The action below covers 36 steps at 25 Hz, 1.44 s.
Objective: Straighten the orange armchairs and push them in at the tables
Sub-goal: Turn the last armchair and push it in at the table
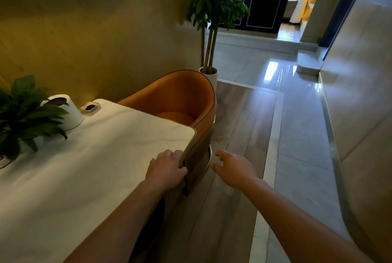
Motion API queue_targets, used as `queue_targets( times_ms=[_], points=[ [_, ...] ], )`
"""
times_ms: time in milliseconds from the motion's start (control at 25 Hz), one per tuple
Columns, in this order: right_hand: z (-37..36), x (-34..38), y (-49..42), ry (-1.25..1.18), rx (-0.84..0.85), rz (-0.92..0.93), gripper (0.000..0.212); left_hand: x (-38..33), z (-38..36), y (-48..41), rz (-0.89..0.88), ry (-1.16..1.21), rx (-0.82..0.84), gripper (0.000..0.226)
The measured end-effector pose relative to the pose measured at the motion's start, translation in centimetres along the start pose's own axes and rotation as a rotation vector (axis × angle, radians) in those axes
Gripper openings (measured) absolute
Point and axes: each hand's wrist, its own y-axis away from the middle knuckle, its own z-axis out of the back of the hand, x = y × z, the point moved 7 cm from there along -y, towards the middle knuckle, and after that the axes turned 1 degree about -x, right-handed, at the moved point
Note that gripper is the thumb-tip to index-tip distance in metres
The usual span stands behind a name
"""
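Note:
An orange armchair (pixel 180 97) with a curved back stands at the far end of a white marble table (pixel 95 156), its seat partly under the tabletop. My left hand (pixel 166 169) rests on the table's near right corner, fingers bent over the gold edge trim. My right hand (pixel 233 169) hovers over the floor just right of that corner, fingers relaxed and spread, holding nothing. The chair's lower part is hidden behind the table.
A leafy plant in a white pot (pixel 70 112) and a small clear dish (pixel 90 108) sit on the table's far left. A tall potted tree (pixel 212 35) stands behind the chair by the wall. A glossy tiled aisle (pixel 286 135) runs to the right.

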Motion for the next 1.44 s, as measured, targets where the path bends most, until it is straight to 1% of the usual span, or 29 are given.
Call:
queue_targets(
  times_ms=[240,480,680,880,1080,1160,1280,1360,1440],
  points=[
    [2.4,-5.4,-11.9,0.021,0.053,0.031,0.049,-3.0,-0.6,-12.8,0.026,0.028,0.017,0.057],
    [5.7,-10.0,-24.1,0.063,0.106,0.019,0.044,-6.7,0.3,-25.4,0.033,0.091,0.021,0.056],
    [8.1,-13.1,-34.6,0.047,0.15,0.114,0.04,-9.3,0.7,-34.7,0.067,0.093,0.001,0.056],
    [9.4,-17.0,-47.3,0.034,0.209,0.269,0.03,-12.1,-0.4,-44.7,0.21,0.087,0.016,0.063],
    [10.8,-19.2,-58.4,0.076,0.329,0.451,0.02,-14.6,0.0,-52.9,0.371,0.112,0.004,0.063],
    [10.7,-19.7,-62.9,0.084,0.354,0.493,0.018,-14.7,0.2,-55.9,0.431,0.126,0.004,0.063],
    [9.4,-19.3,-69.7,0.095,0.395,0.552,0.018,-14.0,0.6,-60.6,0.516,0.133,-0.016,0.063],
    [8.5,-18.1,-73.8,0.106,0.41,0.612,0.021,-12.8,0.7,-63.7,0.561,0.142,-0.035,0.063],
    [7.6,-16.5,-77.6,0.114,0.437,0.653,0.018,-11.3,0.7,-66.7,0.608,0.157,-0.046,0.063]
  ],
)
